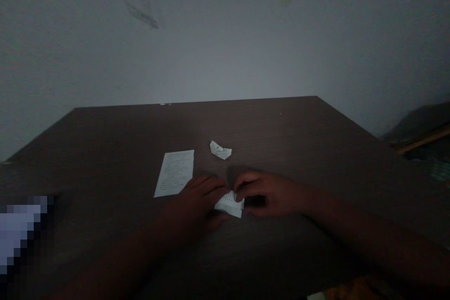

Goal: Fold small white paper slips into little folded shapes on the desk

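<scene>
1. The left hand [200,201] and right hand [267,194] sit close together near the worktop's [246,126] front, with a folded paper slip [229,205] between them.
2. The left fingers [211,185] and right fingers [246,180] are curled and grasp opposite ends of the slip, pinching it against or just above the worktop.
3. The slip has printed lines and lies directly in front of the person, partly covered by both hands.
4. A flat printed paper sheet [174,173] lies just beside the left hand, its lower corner near those fingers.
5. A small folded paper scrap [220,150] lies beyond the hands, apart from the sheet.
6. A pixelated pale object [21,234] sits at the lower left, too blurred to identify.
</scene>
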The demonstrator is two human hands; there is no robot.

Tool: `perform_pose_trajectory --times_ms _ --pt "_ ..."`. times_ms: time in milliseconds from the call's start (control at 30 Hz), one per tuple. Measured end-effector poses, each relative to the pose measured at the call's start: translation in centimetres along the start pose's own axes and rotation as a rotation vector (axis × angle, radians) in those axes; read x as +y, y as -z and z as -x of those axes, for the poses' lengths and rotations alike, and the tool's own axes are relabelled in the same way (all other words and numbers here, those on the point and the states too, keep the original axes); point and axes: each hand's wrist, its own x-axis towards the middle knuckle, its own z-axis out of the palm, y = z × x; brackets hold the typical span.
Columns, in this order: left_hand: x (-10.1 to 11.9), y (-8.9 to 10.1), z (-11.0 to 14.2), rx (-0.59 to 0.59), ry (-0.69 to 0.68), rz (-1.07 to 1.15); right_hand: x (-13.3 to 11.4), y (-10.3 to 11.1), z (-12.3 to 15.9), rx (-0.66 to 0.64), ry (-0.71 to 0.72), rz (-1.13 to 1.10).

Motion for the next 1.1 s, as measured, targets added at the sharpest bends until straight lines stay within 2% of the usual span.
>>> perform_pose_trajectory --times_ms 267,500,833,967,1100 --pt "0.27 -0.11 -0.46 -0.002 -0.079 -0.083 0.63 -0.30 -0.17 0.082 0.078 -0.035" --pt "-0.30 -0.63 -0.37 0.036 -0.085 -0.058 0.70 -0.21 -0.18 0.028 0.079 -0.036" --pt "-0.10 -0.58 -0.33 0.052 -0.070 -0.012 0.41 -0.05 -0.33 -0.029 0.005 0.012" --pt "-0.17 -0.54 -0.38 0.055 -0.071 0.005 0.52 -0.02 -0.39 -0.013 0.077 0.006" --pt "-0.35 -0.55 -0.56 0.035 -0.087 0.025 0.28 0.03 -0.33 -0.001 0.019 0.000"
